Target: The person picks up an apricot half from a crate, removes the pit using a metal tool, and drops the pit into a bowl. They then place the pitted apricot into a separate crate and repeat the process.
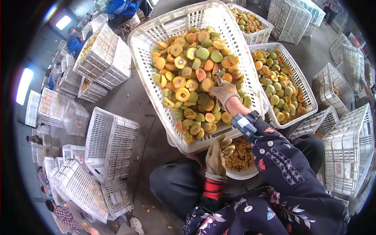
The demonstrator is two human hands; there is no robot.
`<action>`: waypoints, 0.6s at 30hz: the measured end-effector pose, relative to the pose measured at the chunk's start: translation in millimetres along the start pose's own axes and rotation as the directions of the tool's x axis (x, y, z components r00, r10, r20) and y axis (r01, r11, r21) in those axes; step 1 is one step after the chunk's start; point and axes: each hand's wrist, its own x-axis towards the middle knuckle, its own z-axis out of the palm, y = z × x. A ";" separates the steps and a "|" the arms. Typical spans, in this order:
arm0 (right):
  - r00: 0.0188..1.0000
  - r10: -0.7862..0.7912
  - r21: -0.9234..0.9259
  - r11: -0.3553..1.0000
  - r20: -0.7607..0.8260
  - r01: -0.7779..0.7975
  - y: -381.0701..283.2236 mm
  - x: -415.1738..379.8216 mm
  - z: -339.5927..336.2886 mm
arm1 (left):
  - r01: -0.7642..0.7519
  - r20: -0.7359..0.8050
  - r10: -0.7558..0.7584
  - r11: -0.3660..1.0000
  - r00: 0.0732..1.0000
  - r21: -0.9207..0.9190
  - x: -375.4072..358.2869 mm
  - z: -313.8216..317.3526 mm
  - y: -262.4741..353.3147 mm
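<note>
A white plastic crate [143, 51] full of whole and halved apricots [182, 94] stands tilted in front of me. My right hand [226, 93], in a tan work glove, reaches over its right side. It is closed round a small metal tool [219, 81], whose exact kind I cannot make out, and lies against the fruit. Below the crate's near rim is my left hand [217, 156], also gloved, its fingers loosely bent and apart with nothing visible in them. Beside it sits a white bowl [244, 173] of brownish-orange pits or fruit pieces [239, 154], partly hidden by my right sleeve.
More apricots fill a second crate [311, 100] at the right and a third crate [266, 33] behind it. Stacked white crates [111, 143] rise at the left, others [346, 152] at the far right. People [74, 41] sit among crates at the left.
</note>
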 end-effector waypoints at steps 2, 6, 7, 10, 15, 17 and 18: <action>0.996 -0.087 -0.033 0.996 0.012 0.087 11.5 3.7 -2.4 | 0.005 -0.011 -0.005 1.000 1.000 0.011 0.3 -2.8 2.9; 0.999 -0.015 -0.236 0.971 0.049 0.026 12.5 -54.8 -16.9 | -0.166 -0.071 0.169 0.985 0.983 0.048 -2.2 3.8 19.6; 0.990 -0.092 -0.193 0.975 0.112 0.112 28.3 -66.1 -19.4 | -0.179 -0.083 0.179 0.984 0.980 -0.004 -6.2 12.5 29.2; 0.933 -0.306 -0.259 0.901 0.190 0.349 51.5 -118.6 -35.1 | -0.105 -0.060 0.097 0.982 0.993 -0.154 -9.1 6.8 30.4; 0.858 -0.439 -0.402 0.758 0.268 0.514 58.5 -184.2 -58.3 | -0.198 -0.080 0.196 0.980 0.977 -0.011 -23.5 28.1 27.7; 0.809 -0.478 -0.354 0.732 0.341 0.582 62.0 -193.0 -67.0 | -0.166 -0.034 0.167 0.986 0.985 0.025 -23.2 19.2 25.7; 0.810 -0.477 -0.351 0.735 0.340 0.580 61.0 -198.5 -71.4 | -0.165 -0.036 0.166 0.986 0.986 0.029 -26.0 26.5 27.6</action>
